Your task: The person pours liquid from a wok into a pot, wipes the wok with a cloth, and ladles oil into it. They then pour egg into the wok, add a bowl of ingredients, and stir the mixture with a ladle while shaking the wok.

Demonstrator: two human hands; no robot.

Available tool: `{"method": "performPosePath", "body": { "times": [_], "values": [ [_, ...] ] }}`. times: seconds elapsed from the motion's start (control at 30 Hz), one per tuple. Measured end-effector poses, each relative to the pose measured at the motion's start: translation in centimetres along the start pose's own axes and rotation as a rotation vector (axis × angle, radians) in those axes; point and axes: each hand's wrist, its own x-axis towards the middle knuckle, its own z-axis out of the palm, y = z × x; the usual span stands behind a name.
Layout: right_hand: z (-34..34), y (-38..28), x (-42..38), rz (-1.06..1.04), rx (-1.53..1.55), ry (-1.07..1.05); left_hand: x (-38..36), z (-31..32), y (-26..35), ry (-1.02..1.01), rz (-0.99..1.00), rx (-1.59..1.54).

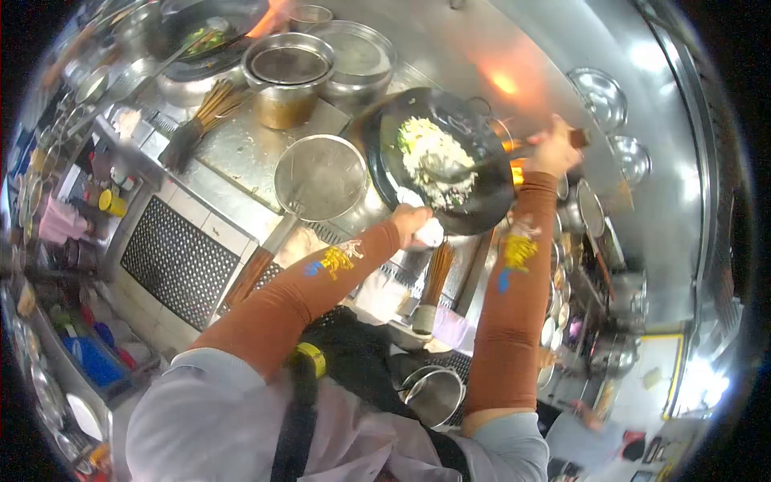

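Note:
A black wok (pixel 490 189) sits over the burner with chopped, pale food (pixel 422 145) in it, white with bits of green. My left hand (pixel 409 223) is closed around a white cloth (pixel 431 233) at the wok's near rim; the part of the rim under the cloth is hidden. On the far right side of the wok, my right hand (pixel 552 149) grips a ladle by its wooden end (pixel 578 138). The ladle's metal head (pixel 446 166) rests in the food. Flames (pixel 516 165) show beside the wok, below my right hand.
A round strainer (pixel 320 178) lies left of the wok, near pots (pixel 285 104) and a bamboo brush (pixel 213 108). Another brush (pixel 438 277) stands close by my left forearm. A second wok (pixel 181 36) is at the upper left. Metal bowls (pixel 598 96) line the right wall.

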Motion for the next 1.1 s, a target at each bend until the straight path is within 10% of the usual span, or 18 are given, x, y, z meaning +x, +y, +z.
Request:
{"method": "performPosePath", "body": {
  "times": [0.17, 0.53, 0.77, 0.9, 1.1],
  "values": [
    [1.3, -3.6, -0.9, 0.077, 0.494, -0.056, 0.3, -0.6, -0.2, -0.033, -0.050, 0.021],
    [2.8, 1.4, 0.1, 0.279, 0.303, -0.180, 0.6, -0.3, 0.0, -0.073, -0.143, 0.046],
    [-1.3, 7.1, 4.6, 0.197, 0.150, 0.192, 5.4, -0.6, -0.7, -0.034, -0.200, -0.051],
    [-2.3, 2.6, 6.3, 0.146, -0.035, -0.170, 0.6, -0.2, -3.4, -0.069, 0.053, -0.150],
    [-3.0, -10.0, 1.6, 0.275, 0.387, -0.105, -10.3, 3.5, 1.4, -0.117, -0.091, -0.144]
  ]
}}
